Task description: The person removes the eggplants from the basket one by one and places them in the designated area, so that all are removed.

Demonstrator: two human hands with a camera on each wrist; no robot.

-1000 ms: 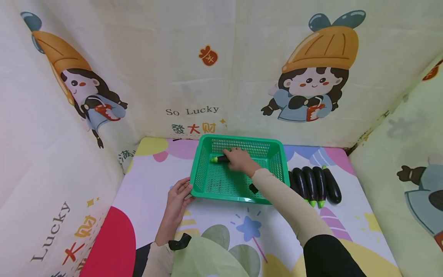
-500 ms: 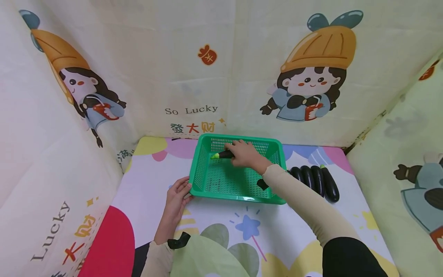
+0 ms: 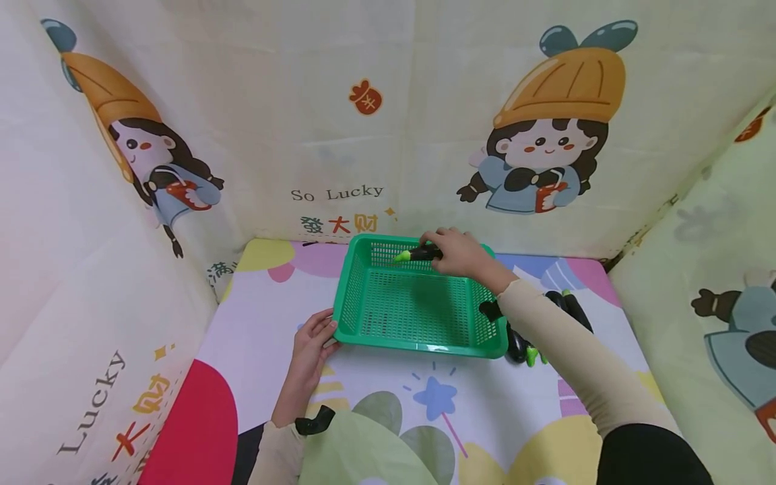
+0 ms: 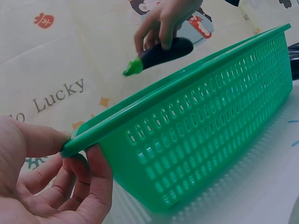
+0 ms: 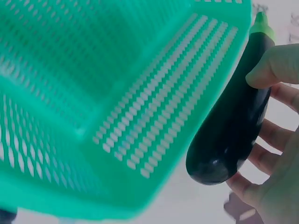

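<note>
My right hand (image 3: 456,252) grips a dark purple eggplant (image 3: 419,254) with a green stem, lifted above the far rim of the green plastic basket (image 3: 364,269). In the right wrist view the eggplant (image 5: 236,121) lies across my fingers (image 5: 275,70) with the thumb on top. The left wrist view shows the same eggplant (image 4: 163,52) raised over the basket (image 4: 210,130). My left hand (image 3: 312,340) holds the basket's near left corner, with the thumb on the rim in the left wrist view (image 4: 28,140). The basket floor is bare.
More eggplants (image 3: 521,347) lie on the mat to the right of the basket, partly hidden by my right forearm. Padded cartoon-print walls (image 3: 339,135) close in the left, back and right sides. The patterned mat (image 3: 436,397) stretches toward me.
My right hand has lifted the eggplant from the basket floor up and to the right, above the far rim. My left hand stays on the corner.
</note>
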